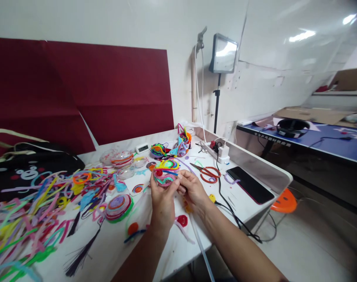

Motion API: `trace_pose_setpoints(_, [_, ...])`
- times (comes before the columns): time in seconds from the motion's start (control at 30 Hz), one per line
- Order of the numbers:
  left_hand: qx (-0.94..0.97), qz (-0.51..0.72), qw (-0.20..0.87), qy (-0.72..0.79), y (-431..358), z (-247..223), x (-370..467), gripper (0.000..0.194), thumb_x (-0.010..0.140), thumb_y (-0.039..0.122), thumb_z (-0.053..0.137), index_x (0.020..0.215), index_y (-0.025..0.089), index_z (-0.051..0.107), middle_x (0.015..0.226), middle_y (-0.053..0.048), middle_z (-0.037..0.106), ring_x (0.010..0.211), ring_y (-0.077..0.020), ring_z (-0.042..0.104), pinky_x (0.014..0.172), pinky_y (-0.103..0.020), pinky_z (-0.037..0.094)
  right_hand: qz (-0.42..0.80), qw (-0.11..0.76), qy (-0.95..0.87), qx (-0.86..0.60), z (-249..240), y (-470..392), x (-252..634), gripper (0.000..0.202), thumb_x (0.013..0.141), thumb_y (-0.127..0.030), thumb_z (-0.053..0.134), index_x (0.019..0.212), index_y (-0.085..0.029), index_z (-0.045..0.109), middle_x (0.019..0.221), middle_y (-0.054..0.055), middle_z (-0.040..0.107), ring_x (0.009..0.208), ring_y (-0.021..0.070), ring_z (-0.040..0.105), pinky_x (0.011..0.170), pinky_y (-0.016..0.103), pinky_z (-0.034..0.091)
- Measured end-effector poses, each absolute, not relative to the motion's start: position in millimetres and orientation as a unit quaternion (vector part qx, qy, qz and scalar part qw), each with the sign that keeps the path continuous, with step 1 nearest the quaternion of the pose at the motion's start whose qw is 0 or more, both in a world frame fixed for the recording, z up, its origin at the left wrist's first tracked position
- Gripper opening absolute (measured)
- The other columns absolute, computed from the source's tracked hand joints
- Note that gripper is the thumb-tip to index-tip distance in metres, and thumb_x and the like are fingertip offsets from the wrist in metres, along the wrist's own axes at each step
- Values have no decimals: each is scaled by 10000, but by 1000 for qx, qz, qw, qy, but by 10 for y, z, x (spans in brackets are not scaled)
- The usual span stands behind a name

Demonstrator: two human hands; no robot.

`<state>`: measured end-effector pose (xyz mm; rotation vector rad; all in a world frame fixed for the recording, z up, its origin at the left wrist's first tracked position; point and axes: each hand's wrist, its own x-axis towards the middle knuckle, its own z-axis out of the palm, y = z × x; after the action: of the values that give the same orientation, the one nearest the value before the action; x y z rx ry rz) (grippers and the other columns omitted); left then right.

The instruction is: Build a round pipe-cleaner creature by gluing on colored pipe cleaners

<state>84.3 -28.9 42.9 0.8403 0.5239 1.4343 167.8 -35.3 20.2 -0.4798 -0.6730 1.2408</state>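
Here, centre of frame: one coiled multicoloured piece, held in your left hand; one blue strip across it, its end pinched by your right hand; orange-handled scissors, right of centre.

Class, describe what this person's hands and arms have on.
The left hand and right hand are ungloved, with no rings visible. Both wrists lack watches or bracelets, and no sleeves show on the forearms.

The centre coil is banded pink, red and teal, its strip blue. Left, mixed strands: pink, lilac, yellow, green. Right, the phone is black, the stool orange.
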Motion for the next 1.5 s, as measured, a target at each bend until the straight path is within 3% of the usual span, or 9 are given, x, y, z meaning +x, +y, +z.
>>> trace_pose_setpoints(0.43, [360,636,641,236,-309,422,860,885,596,92,814,1353,302,406,1000,-3,661,814,-124,646,782,-269,499,560,736,-298,-237,203,-386,1662,328,665,-376,828,720,-159,588,510,-88,462,404,25,281,413,178,198])
trace_pose_setpoints(0.73, [343,636,652,229,-286,401,839,716,618,100,802,1240,282,500,788,39,631,775,-135,649,779,-285,497,550,726,-320,-261,199,-400,1662,330,672,-402,814,714,-158,597,563,-40,578,401,23,314,419,188,180])
trace_pose_setpoints(1.03, [317,652,645,241,-272,384,854,717,568,88,818,1193,273,517,815,36,636,741,-120,634,728,-263,493,556,714,-329,-269,160,-390,1658,319,684,-401,808,733,-154,612,549,-46,578,386,19,300,416,195,162])
trace_pose_setpoints(1.5, [335,668,613,256,-256,328,848,709,615,101,783,1240,270,495,805,33,632,682,-115,624,702,-274,484,566,703,-331,-274,141,-409,1649,294,704,-386,791,747,-160,609,584,-40,590,401,25,302,426,204,185])
